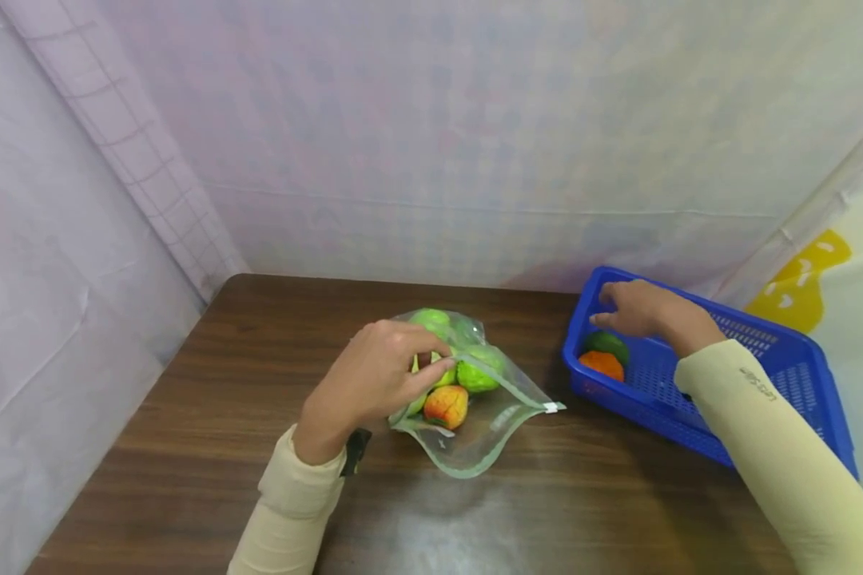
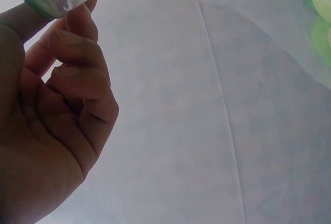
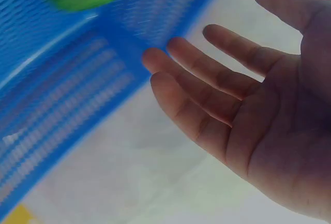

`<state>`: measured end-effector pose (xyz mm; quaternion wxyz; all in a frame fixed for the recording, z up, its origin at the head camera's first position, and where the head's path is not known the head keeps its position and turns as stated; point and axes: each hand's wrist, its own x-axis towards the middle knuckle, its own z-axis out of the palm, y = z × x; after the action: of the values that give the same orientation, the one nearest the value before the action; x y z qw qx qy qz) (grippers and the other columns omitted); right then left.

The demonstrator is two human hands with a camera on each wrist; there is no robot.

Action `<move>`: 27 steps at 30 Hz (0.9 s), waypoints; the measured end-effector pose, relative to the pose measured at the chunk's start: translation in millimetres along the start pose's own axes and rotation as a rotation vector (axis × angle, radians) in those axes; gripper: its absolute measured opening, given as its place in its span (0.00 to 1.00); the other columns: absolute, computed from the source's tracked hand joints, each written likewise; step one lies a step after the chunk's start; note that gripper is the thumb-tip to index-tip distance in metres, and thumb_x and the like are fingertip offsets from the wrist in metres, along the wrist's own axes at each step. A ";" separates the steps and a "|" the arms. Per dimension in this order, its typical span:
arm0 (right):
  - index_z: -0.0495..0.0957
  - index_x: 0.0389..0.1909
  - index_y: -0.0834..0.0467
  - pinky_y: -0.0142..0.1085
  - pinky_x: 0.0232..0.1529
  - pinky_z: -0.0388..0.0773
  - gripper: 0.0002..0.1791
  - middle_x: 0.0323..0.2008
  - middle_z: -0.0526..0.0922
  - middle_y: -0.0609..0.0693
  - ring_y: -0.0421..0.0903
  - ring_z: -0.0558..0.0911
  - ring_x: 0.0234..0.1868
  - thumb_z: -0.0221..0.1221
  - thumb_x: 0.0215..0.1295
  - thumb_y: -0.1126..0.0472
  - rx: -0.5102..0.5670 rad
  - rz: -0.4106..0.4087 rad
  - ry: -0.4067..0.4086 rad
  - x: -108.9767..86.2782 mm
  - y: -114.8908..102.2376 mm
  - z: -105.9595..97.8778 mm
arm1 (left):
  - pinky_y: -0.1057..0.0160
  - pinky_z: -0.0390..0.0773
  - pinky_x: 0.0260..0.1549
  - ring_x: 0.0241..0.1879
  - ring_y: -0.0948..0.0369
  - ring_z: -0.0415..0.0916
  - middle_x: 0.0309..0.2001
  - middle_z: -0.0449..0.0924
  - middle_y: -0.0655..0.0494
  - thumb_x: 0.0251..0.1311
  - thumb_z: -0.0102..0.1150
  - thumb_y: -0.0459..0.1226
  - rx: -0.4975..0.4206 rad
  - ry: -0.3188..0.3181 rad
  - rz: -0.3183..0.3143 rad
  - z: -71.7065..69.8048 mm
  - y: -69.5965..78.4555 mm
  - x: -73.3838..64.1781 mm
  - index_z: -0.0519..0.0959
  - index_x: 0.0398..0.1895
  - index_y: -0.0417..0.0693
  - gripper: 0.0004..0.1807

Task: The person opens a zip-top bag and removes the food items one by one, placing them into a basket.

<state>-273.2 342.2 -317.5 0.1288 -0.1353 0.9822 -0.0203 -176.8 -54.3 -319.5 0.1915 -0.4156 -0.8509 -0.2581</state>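
My left hand (image 1: 377, 375) pinches the upper edge of a clear zip bag (image 1: 485, 455) between thumb and fingers, holding its mouth apart. Inside the bag lie several green fruits or vegetables, among them a bumpy green one (image 1: 480, 369), and a red-yellow fruit (image 1: 446, 406). The left wrist view shows the bag's green-tinted edge (image 2: 44, 1) at the fingertips. Over the far left part of a blue basket (image 1: 690, 423), my right hand (image 1: 636, 309) holds nothing, its fingers spread. Below it in the basket sit a dark green item (image 1: 607, 347) and an orange one (image 1: 602, 365).
The bag and basket rest on a brown wooden table (image 1: 259, 415). A white zip slider (image 1: 550, 407) sits at the bag's right corner. Behind the table hangs a pale curtain (image 1: 431, 160), and another light cloth (image 1: 65, 279) hangs at the left.
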 end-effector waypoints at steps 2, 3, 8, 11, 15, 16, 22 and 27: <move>0.73 0.60 0.70 0.62 0.57 0.73 0.29 0.54 0.81 0.69 0.67 0.80 0.53 0.59 0.71 0.49 -0.015 -0.051 0.075 -5.8 -14.4 -9.0 | 0.72 0.72 0.24 0.23 0.69 0.75 0.26 0.84 0.65 0.63 0.64 0.38 0.003 0.002 0.002 -0.6 -0.2 0.5 0.89 0.34 0.51 0.05; 0.74 0.58 0.69 0.62 0.55 0.74 0.27 0.53 0.81 0.68 0.66 0.80 0.51 0.60 0.70 0.50 -0.033 -0.070 0.128 -9.8 -22.8 -12.9 | 0.72 0.73 0.24 0.23 0.69 0.75 0.26 0.84 0.65 0.63 0.64 0.39 0.006 0.002 0.002 -0.7 -0.2 0.8 0.89 0.34 0.51 0.05; 0.76 0.54 0.64 0.60 0.40 0.79 0.21 0.50 0.80 0.64 0.61 0.81 0.43 0.62 0.67 0.54 -0.124 -0.106 0.445 -37.3 -66.1 -28.5 | 0.71 0.73 0.25 0.24 0.68 0.75 0.26 0.84 0.64 0.63 0.65 0.39 0.007 -0.001 -0.002 -0.3 0.6 0.9 0.89 0.34 0.51 0.05; 0.78 0.53 0.62 0.54 0.30 0.80 0.19 0.48 0.80 0.60 0.56 0.81 0.37 0.62 0.66 0.57 -0.123 -0.183 0.672 -55.3 -92.3 -34.9 | 0.72 0.72 0.25 0.23 0.68 0.75 0.26 0.84 0.64 0.63 0.65 0.39 0.003 0.004 -0.003 -0.3 0.9 0.0 0.89 0.34 0.51 0.05; 0.81 0.48 0.62 0.48 0.26 0.77 0.14 0.44 0.82 0.58 0.53 0.79 0.34 0.62 0.63 0.61 -0.069 -0.367 0.955 -78.6 -127.9 -41.0 | 0.72 0.71 0.24 0.22 0.68 0.74 0.25 0.83 0.64 0.62 0.66 0.38 0.007 0.008 -0.004 -0.2 0.7 -0.6 0.89 0.33 0.51 0.04; 0.81 0.46 0.63 0.47 0.28 0.77 0.14 0.43 0.82 0.58 0.53 0.80 0.34 0.60 0.63 0.61 -0.050 -0.414 1.017 -84.5 -135.9 -41.3 | 0.72 0.71 0.23 0.22 0.68 0.73 0.24 0.82 0.64 0.62 0.66 0.38 0.009 0.008 -0.004 0.1 0.5 -0.6 0.89 0.33 0.51 0.04; 0.82 0.39 0.68 0.36 0.44 0.76 0.16 0.40 0.84 0.60 0.56 0.83 0.40 0.56 0.66 0.56 0.230 -0.609 1.286 -116.1 -177.4 -32.2 | 0.71 0.70 0.23 0.21 0.68 0.72 0.24 0.81 0.65 0.62 0.66 0.39 0.015 0.010 -0.006 1.0 0.1 0.2 0.88 0.33 0.51 0.04; 0.81 0.36 0.69 0.31 0.46 0.78 0.18 0.38 0.84 0.61 0.55 0.83 0.37 0.56 0.70 0.56 0.336 -0.748 1.321 -123.9 -201.3 -13.2 | 0.71 0.71 0.24 0.22 0.68 0.72 0.24 0.81 0.64 0.62 0.65 0.38 0.017 0.008 0.000 0.3 0.3 -0.1 0.88 0.34 0.50 0.05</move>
<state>-109.0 182.1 -259.1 -0.4801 -0.3961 0.7281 -0.2873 -176.5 -54.1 -319.7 0.1984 -0.4128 -0.8523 -0.2525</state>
